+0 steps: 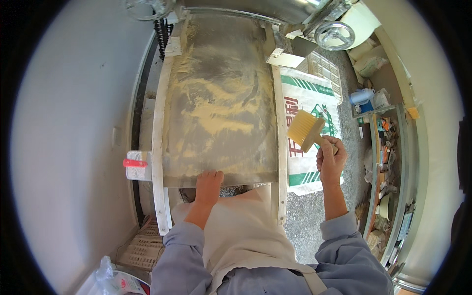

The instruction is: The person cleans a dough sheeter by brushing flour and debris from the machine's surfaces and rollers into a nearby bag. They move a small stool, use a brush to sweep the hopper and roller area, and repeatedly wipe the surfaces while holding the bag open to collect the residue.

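My right hand (331,156) is closed around the handle of a wide flat brush (306,129) with yellow bristles. The brush hangs in the air just right of the long grey bed (221,152), apart from its surface, bristles pointing up and left. Pale yellow powder (219,115) lies in streaks and swirls over that bed. At the near end my left hand (209,186) grips the bed's front edge, with the fingers on top and the thumb hidden.
Light rails (280,147) border the bed. Machinery with a handwheel (334,35) stands at the far end. Beneath the brush lies a white and green sack (307,172). Cluttered shelves (388,172) line the right; a red-handled scraper (136,163) is left, near the wall (78,128).
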Demonstrator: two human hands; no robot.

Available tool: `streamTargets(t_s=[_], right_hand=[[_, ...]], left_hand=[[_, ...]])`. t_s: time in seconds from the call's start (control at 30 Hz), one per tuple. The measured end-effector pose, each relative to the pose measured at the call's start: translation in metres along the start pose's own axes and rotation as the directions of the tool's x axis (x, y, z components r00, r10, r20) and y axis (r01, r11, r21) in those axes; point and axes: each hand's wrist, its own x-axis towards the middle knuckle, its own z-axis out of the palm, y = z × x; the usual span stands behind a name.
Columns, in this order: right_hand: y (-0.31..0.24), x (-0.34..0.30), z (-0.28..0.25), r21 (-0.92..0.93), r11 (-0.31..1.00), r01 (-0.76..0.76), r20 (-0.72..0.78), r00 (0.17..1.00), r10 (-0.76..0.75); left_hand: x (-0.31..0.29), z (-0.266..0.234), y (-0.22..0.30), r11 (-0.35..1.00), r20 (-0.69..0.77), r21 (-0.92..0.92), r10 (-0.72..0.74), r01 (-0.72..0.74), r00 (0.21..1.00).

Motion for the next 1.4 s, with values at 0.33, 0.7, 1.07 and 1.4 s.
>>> streamTargets(t_s=[0.33,0.7,1.07,1.4], right_hand=[[-0.046,-0.083,-0.062,-0.191,0.971,0.143,-0.024,0.988,-0.15],[-0.038,0.032,0.016,-0.338,0.865,0.371,0.078,0.927,-0.367],[0.022,0.235,0.163,-0.781,0.359,0.511,0.209,0.756,-0.621],[0.015,0.274,0.208,-0.834,0.356,0.422,0.219,0.845,-0.488]], left_hand=[[-0.065,0.008,0.012,0.995,0.11,-0.093,-0.019,0.029,0.994],[-0.027,-0.093,0.038,0.993,-0.129,-0.068,-0.102,0.094,0.986],[0.065,-0.139,-0.12,0.884,-0.333,0.123,-0.391,0.451,0.858],[0.11,-0.106,-0.132,0.824,-0.26,0.075,-0.528,0.562,0.808]])
